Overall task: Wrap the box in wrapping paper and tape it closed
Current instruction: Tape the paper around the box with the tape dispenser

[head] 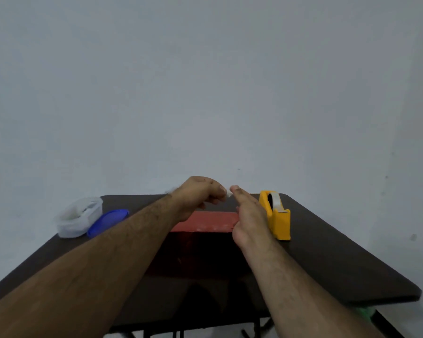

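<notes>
A box in red wrapping paper (205,222) lies on the dark table (340,259), its near side in shadow. Above its far edge my left hand (198,195) has its fingers curled and pinches a small pale piece of tape (228,193) at the fingertips. My right hand (250,215) reaches forward with straight fingers, its fingertips meeting the same piece of tape; its palm is beside the box's right end. A yellow tape dispenser (276,214) with a white roll stands just right of my right hand.
At the table's back left lie a clear plastic container (80,217) and a blue lid (108,222) leaning against it. A plain grey wall stands directly behind the table. Table legs show below the near edge.
</notes>
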Motion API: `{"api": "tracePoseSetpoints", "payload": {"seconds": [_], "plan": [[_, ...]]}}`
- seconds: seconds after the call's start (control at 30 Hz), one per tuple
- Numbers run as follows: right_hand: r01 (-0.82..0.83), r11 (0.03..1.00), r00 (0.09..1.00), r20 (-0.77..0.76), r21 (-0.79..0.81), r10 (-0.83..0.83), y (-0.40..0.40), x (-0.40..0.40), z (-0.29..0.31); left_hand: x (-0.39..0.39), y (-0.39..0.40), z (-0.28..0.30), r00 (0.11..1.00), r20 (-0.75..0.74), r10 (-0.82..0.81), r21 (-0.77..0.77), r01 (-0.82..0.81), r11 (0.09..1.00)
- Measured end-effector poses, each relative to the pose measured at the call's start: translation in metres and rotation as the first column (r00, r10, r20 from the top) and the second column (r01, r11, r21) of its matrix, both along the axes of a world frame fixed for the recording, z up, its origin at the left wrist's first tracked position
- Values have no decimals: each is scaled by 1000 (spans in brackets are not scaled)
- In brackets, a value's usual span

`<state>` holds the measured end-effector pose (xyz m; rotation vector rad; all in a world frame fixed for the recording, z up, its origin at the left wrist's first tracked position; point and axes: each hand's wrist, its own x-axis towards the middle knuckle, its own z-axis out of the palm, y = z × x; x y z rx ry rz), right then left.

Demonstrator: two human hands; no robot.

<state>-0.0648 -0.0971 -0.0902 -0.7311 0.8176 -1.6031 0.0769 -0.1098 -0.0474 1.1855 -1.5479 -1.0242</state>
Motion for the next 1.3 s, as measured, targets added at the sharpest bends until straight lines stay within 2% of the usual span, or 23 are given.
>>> {"api": "tracePoseSetpoints", "payload": {"seconds": [0.17,0.27,0.4,0.47,0.57,0.6,0.63,0.73,0.87,0.93,1.03,1.07,1.13,1.23,1.3], "plan": [[0,990,963,-268,-142,-38,10,26,1,54,9,3,999,13,-31,-6,31,1000],[13,963,844,-514,-270,-155,16,37,-1,89,14,0,993,30,-116,51,114,992],[49,924,472,-807,-379,-356,20,45,-6,126,12,-15,987,-16,-161,121,162,979],[-75,900,319,-866,-429,-386,17,43,-15,141,7,-25,985,-95,-142,117,153,981],[-359,857,-126,-891,-370,-437,10,46,-30,155,1,-43,971,-164,-174,114,194,974],[-400,854,-234,-864,-332,-445,9,49,-34,159,-1,-48,967,-170,-189,117,211,971],[-427,849,-284,-846,-310,-452,10,51,-36,162,-2,-53,966,-168,-198,118,220,968],[-449,817,-289,-807,-362,-516,7,55,-46,171,-7,-64,969,-163,-185,124,206,971],[-406,821,-201,-838,-400,-508,3,57,-58,173,-12,-70,967,-170,-188,139,213,967],[-365,836,-109,-873,-410,-476,3,58,-61,173,-15,-67,970,-132,-205,169,226,959],[-305,866,91,-917,-396,-387,-1,56,-62,169,-22,-55,972,-25,-232,240,231,943],[-305,869,127,-921,-390,-369,-2,56,-62,167,-24,-50,968,22,-250,263,236,936],[-322,862,91,-919,-391,-383,-3,53,-59,163,-29,-43,952,119,-283,308,236,922],[-356,837,-88,-877,-415,-472,-3,50,-55,160,-34,-35,931,220,-289,371,194,908],[-372,828,-127,-860,-419,-493,-4,48,-56,156,-36,-33,924,262,-279,402,159,902]]}}
